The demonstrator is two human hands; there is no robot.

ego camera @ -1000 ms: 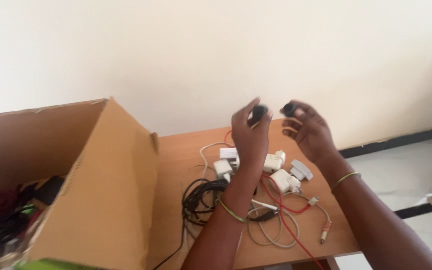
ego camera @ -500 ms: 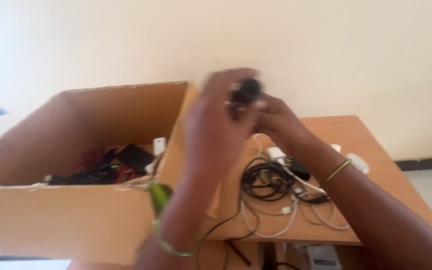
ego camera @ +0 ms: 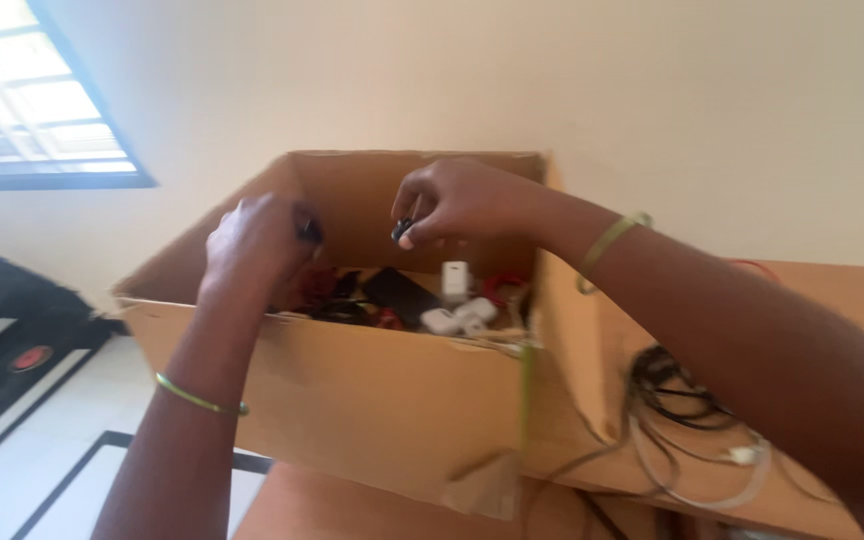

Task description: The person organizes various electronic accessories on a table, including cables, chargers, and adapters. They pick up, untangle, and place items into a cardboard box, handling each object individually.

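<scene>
Daylight from a barred window (ego camera: 37, 95) at upper left washes the pale wall (ego camera: 652, 90) evenly, the panes blown out to near white. Motion blur softens both hands, the left hand (ego camera: 252, 245) most. Soft shade fills the cardboard box (ego camera: 382, 400); cables (ego camera: 692, 420) at lower right smear.

Wooden table (ego camera: 852, 290) at right and below, carrying a tangle of black and white cables (ego camera: 697, 420) just beside the box's right wall. Window (ego camera: 27, 100) with bright panes and a dark frame at upper left, set in a plain cream wall (ego camera: 572, 70). Pale tiled floor (ego camera: 22, 450) with a dark stripe at lower left; a dark object with a red round part (ego camera: 22, 355) stands on it, too blurred to identify.
</scene>
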